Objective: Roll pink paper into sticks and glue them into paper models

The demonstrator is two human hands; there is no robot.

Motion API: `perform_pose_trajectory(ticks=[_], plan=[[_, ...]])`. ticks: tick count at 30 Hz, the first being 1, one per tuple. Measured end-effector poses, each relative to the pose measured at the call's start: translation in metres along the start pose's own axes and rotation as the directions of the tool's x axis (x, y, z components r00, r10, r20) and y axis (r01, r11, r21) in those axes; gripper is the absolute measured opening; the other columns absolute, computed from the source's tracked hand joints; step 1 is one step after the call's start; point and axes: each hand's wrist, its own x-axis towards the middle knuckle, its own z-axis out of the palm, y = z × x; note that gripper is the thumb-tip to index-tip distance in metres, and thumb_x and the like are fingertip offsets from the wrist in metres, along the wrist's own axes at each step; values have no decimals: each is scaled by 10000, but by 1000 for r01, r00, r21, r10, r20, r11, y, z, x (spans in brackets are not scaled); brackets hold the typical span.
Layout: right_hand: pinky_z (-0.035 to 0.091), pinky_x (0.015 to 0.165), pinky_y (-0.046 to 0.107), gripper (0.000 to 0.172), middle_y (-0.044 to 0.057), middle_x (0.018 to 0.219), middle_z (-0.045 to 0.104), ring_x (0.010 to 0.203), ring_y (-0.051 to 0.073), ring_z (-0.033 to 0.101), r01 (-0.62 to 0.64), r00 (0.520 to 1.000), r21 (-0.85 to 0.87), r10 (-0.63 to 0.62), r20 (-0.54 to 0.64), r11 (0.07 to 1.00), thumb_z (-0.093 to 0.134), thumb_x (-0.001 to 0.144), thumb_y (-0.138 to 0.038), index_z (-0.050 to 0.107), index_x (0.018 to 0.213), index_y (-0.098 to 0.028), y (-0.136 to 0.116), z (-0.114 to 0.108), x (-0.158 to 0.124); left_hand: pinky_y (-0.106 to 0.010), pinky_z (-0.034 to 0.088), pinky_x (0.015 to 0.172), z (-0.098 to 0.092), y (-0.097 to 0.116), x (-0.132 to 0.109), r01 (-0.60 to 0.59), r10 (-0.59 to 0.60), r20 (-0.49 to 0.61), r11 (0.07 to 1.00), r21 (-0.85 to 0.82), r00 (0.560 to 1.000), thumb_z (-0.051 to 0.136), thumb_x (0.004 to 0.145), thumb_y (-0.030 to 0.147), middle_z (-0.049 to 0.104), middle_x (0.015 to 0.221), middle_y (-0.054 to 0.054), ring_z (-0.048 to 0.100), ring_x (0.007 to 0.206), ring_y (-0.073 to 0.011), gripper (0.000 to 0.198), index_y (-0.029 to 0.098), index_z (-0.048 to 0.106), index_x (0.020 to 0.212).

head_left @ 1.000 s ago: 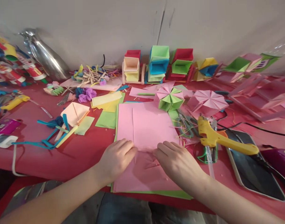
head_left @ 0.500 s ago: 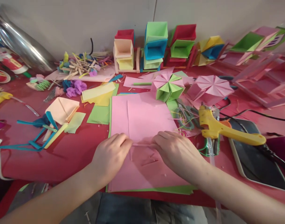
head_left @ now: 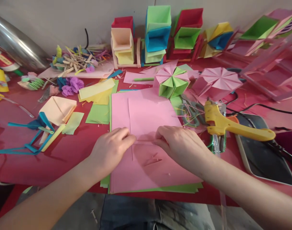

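Note:
A smaller pink paper sheet [head_left: 149, 118] lies on a stack of larger pink sheets [head_left: 129, 180], with green paper under them. Its near edge forms a narrow rolled or folded strip. My left hand [head_left: 114, 148] has its fingers curled closed on the left end of that edge. On the right end, my right hand [head_left: 179, 148] pinches the same edge, fingertips bent down and partly hidden. Between the hands a short length of the strip shows. Just in front of it lie small pink paper scraps [head_left: 153, 161].
A yellow glue gun [head_left: 232, 126] and a phone [head_left: 263, 156] lie at right. Behind the stack stand folded paper boxes [head_left: 157, 38] and a pink-and-green folded paper piece [head_left: 172, 81]. Blue paper strips [head_left: 33, 145] and a peach folded piece [head_left: 56, 108] are at left.
The view has tilted down slightly, so things sit higher in the picture. Both hands keep their grip on the paper's near edge, with little visible movement.

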Motion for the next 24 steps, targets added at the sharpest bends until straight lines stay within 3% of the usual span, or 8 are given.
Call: perform_pose_trajectory(ticks=[7, 16, 24], plan=[[298, 541, 251, 143, 13, 647, 588, 571, 130, 501, 149, 981, -38, -153, -120, 988, 545, 824, -174, 551, 682, -154, 4, 9, -1, -270, 451, 628, 2, 1, -2, -64, 64, -17, 998, 3, 998, 399, 878, 122, 567, 761, -41, 531, 735, -165, 225, 151, 616, 826], [328, 587, 284, 201, 56, 709, 569, 633, 168, 480, 421, 876, -212, -456, -159, 882, 423, 810, -26, 580, 750, -138, 12, 14, -13, -261, 445, 520, 1, 8, -10, -131, 142, -60, 979, 159, 988, 377, 817, 45, 617, 779, -68, 549, 660, -172, 255, 113, 612, 888], [353, 606, 275, 230, 59, 758, 578, 682, 163, 497, 467, 870, -120, -480, -114, 876, 397, 830, -39, 608, 836, -132, 24, 11, -11, -231, 413, 482, 3, 13, -17, -70, 92, -99, 976, 208, 991, 442, 827, 84, 633, 831, -51, 573, 704, -151, 206, 144, 621, 911]])
